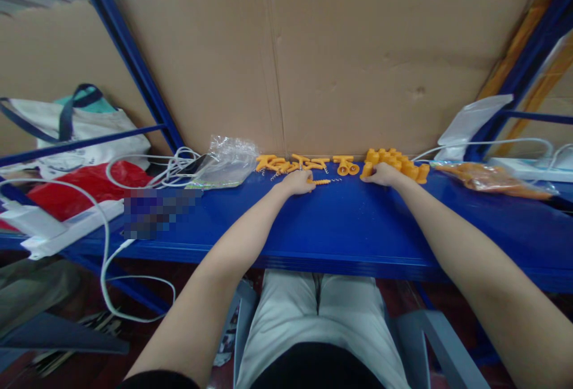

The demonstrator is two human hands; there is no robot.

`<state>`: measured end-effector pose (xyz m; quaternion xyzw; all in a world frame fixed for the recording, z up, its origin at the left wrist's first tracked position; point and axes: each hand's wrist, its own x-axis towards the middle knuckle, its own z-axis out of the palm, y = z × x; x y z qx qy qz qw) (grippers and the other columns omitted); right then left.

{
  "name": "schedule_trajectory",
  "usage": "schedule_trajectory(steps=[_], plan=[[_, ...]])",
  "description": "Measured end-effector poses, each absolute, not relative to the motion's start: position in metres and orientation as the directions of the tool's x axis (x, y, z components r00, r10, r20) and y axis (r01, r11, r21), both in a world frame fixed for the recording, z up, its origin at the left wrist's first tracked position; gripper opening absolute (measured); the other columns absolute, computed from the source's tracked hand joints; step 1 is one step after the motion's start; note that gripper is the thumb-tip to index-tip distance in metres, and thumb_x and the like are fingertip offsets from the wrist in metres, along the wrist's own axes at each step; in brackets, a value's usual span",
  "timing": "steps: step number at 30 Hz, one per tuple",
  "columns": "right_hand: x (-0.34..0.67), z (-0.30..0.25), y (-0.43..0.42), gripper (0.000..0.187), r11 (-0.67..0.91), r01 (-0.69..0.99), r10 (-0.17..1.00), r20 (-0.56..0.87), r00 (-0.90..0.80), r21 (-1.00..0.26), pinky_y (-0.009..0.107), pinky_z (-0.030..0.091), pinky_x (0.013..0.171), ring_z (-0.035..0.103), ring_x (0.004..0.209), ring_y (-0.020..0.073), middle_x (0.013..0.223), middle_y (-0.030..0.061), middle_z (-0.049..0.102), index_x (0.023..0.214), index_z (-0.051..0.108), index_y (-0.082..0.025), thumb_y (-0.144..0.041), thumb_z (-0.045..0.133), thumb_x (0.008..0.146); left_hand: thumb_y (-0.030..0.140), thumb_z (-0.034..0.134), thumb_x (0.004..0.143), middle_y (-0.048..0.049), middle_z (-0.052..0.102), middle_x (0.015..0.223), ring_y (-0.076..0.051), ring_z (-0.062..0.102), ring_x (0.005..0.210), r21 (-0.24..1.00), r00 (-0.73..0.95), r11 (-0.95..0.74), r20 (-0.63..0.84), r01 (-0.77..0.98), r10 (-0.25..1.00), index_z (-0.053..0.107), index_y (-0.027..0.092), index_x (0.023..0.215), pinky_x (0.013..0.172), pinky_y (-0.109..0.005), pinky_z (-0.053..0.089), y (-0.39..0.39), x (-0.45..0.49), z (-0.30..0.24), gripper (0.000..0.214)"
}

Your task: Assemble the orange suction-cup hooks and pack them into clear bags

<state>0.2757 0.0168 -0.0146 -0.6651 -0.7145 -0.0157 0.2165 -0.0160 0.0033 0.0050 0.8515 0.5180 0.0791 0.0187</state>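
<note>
My left hand [299, 182] is closed around the handle of a yellow corkscrew [323, 182], whose metal spiral points right. My right hand [383, 174] closes on a yellow hollow sleeve [366, 170] at the left end of a cluster of similar yellow sleeves [396, 159]. Behind my left hand lie several loose yellow corkscrews [280, 165] with bare metal spirals. Between my hands, farther back, is a yellow piece with a T-shaped top [342, 160] and two round open ends facing me.
A clear plastic bag [228, 165] lies left of the corkscrews, near tangled white cables [179, 165]. A bag of orange parts [492, 180] sits at the right. A white power strip [74, 231] and a red bag [98, 183] are at the left. Cardboard [335, 55] stands behind the blue table [331, 231].
</note>
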Motion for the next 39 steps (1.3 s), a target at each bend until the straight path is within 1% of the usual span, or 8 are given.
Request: schedule_trajectory(steps=[1,4,10,15,18,27,32,39], plan=[[0.274,-0.013,0.015,0.017,0.059,0.956,0.973,0.232,0.01,-0.289,0.041,0.054,0.074,0.068,0.079,0.0303,0.077,0.0107,0.07,0.081,0.072,-0.017,-0.033,0.071,0.074,0.031,0.056,0.086,-0.0064,0.074,0.09,-0.022,0.068,0.089,0.119,0.447,-0.463,0.135,0.878,0.884,0.067,0.018,0.096,0.079,-0.029,0.049,0.003,-0.015,0.004,0.02],[0.269,-0.008,0.011,0.018,-0.022,0.95,0.987,0.147,0.071,-0.312,0.041,0.053,0.078,0.068,0.084,0.0307,0.082,0.0115,0.071,0.084,0.072,-0.017,-0.032,0.069,0.076,0.029,0.056,0.087,-0.0069,0.075,0.09,-0.023,0.069,0.094,0.164,0.419,-0.452,0.204,0.877,0.885,0.067,0.017,0.102,0.083,-0.03,0.051,0.003,-0.014,0.003,0.021],[0.258,0.002,0.003,0.018,-0.066,0.954,0.97,0.204,0.13,-0.292,0.042,0.052,0.078,0.068,0.088,0.0325,0.083,0.0112,0.071,0.088,0.07,-0.018,-0.028,0.068,0.074,0.023,0.061,0.086,-0.0088,0.074,0.105,-0.024,0.069,0.103,0.22,0.3,-0.393,0.362,0.893,0.883,0.063,0.018,0.114,0.092,-0.033,0.052,0.006,-0.015,0.002,0.028],[0.249,0.009,-0.008,0.031,-0.046,0.969,0.946,0.3,0.12,-0.243,0.039,0.049,0.083,0.066,0.098,0.0308,0.099,0.011,0.071,0.103,0.066,-0.02,-0.022,0.064,0.072,0.016,0.061,0.087,-0.0084,0.073,0.106,-0.022,0.068,0.105,0.258,0.23,-0.37,0.444,0.892,0.866,0.061,0.019,0.113,0.095,-0.034,0.051,0.011,-0.019,0.002,0.026],[0.243,0.011,-0.009,0.031,0.018,0.983,0.938,0.344,0.047,-0.185,0.038,0.049,0.081,0.065,0.097,0.0298,0.1,0.0098,0.07,0.103,0.064,-0.022,-0.024,0.064,0.072,0.016,0.063,0.086,-0.0093,0.073,0.109,-0.023,0.067,0.107,0.271,0.228,-0.373,0.447,0.887,0.865,0.06,0.019,0.111,0.096,-0.035,0.05,0.012,-0.019,0.002,0.025],[0.222,0.01,-0.011,0.03,0.222,0.97,0.929,0.325,-0.178,-0.103,0.029,0.049,0.076,0.066,0.092,0.0239,0.101,0.0075,0.072,0.099,0.062,-0.021,-0.019,0.065,0.069,0.021,0.067,0.085,-0.0101,0.072,0.104,-0.023,0.066,0.106,0.266,0.27,-0.373,0.353,0.889,0.896,0.062,0.016,0.112,0.092,-0.031,0.05,0.012,-0.02,0.003,0.027],[0.217,0.012,-0.015,0.03,0.208,0.972,0.935,0.315,-0.165,-0.109,0.031,0.05,0.081,0.066,0.099,0.0258,0.109,0.0107,0.072,0.103,0.064,-0.019,-0.021,0.064,0.073,0.02,0.068,0.085,-0.0116,0.072,0.108,-0.023,0.066,0.107,0.264,0.287,-0.392,0.361,0.881,0.888,0.063,0.015,0.112,0.092,-0.03,0.05,0.013,-0.02,0.002,0.028],[0.22,0.017,-0.018,0.035,0.109,0.992,0.953,0.29,-0.084,-0.071,0.032,0.051,0.08,0.067,0.103,0.0266,0.115,0.01,0.072,0.11,0.065,-0.02,-0.023,0.062,0.076,0.019,0.067,0.085,-0.0077,0.075,0.097,-0.021,0.07,0.093,0.286,0.32,-0.43,0.359,0.856,0.877,0.064,0.016,0.109,0.088,-0.03,0.053,0.013,-0.02,-0.001,0.024]])
